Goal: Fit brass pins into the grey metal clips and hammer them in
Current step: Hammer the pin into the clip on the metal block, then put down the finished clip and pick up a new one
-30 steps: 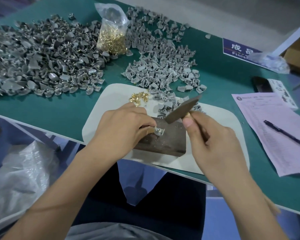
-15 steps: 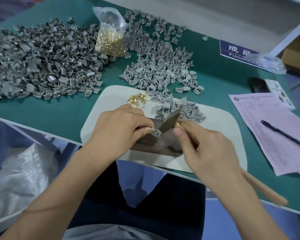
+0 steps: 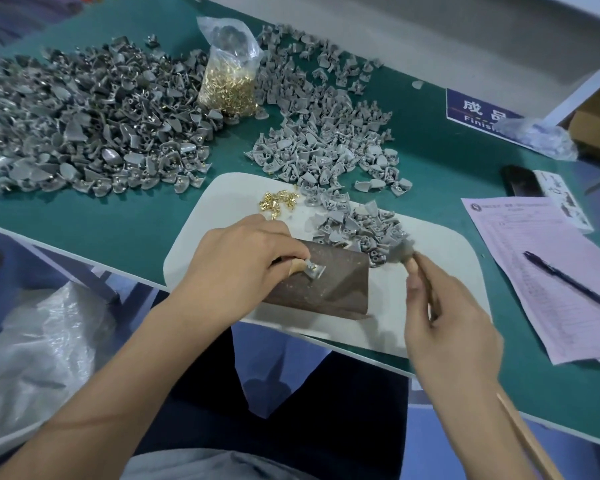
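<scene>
While left hand (image 3: 243, 261) pinches clip (image 3: 314, 270), hammer (image 3: 404, 252) hovers right.

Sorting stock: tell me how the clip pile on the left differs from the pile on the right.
The left pile is larger, darker and shinier; the right pile is smaller, paler and matte. Brass shows in some left-pile clips; none is visible in the right pile. Both lie loose on the green table, either side of the bag of pins.

A pink form (image 3: 548, 271) lies on the green table (image 3: 447, 174) with a dark pen (image 3: 568, 280) across it, a blue sign (image 3: 478, 110) behind, crumpled plastic (image 3: 537, 136) on it.
</scene>
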